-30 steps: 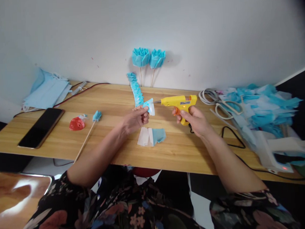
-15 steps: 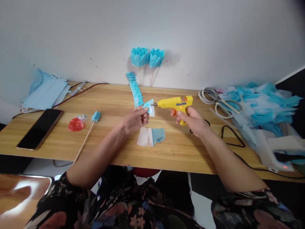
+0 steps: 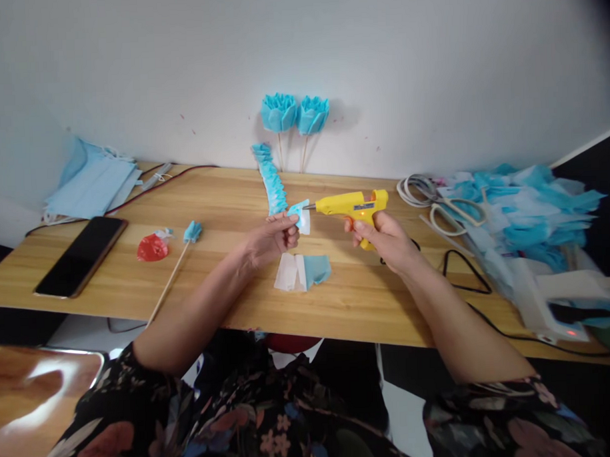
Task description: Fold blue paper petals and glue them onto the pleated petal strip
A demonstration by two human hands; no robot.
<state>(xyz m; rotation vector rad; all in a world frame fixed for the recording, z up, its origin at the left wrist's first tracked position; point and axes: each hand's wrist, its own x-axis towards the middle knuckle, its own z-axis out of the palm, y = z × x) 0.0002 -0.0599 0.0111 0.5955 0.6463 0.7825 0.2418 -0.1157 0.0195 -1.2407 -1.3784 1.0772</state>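
My left hand (image 3: 274, 240) pinches a small blue and white fabric piece (image 3: 303, 222) above the middle of the table. Wrapped round the handle of a yellow glue gun (image 3: 345, 204), my right hand (image 3: 383, 238) holds it level, its metal tip at the fabric piece; whether they touch I cannot tell. Behind my left hand lies a pleated blue strip (image 3: 269, 176). Flat pieces, one white (image 3: 288, 272) and one blue (image 3: 317, 269), lie in front of it. Two blue fabric flowers (image 3: 279, 113) (image 3: 313, 115) on sticks stand against the wall.
At the left are blue masks (image 3: 94, 179), a phone (image 3: 80, 257), red plastic (image 3: 152, 248) and a stick with a small blue bud (image 3: 192, 232). Scissors (image 3: 455, 216), a pile of blue scraps (image 3: 529, 207), black cable (image 3: 466, 271) and a white power strip (image 3: 551, 313) lie at the right.
The glue gun and my right hand have shifted very slightly to the right. My left hand and its fabric piece have barely moved.
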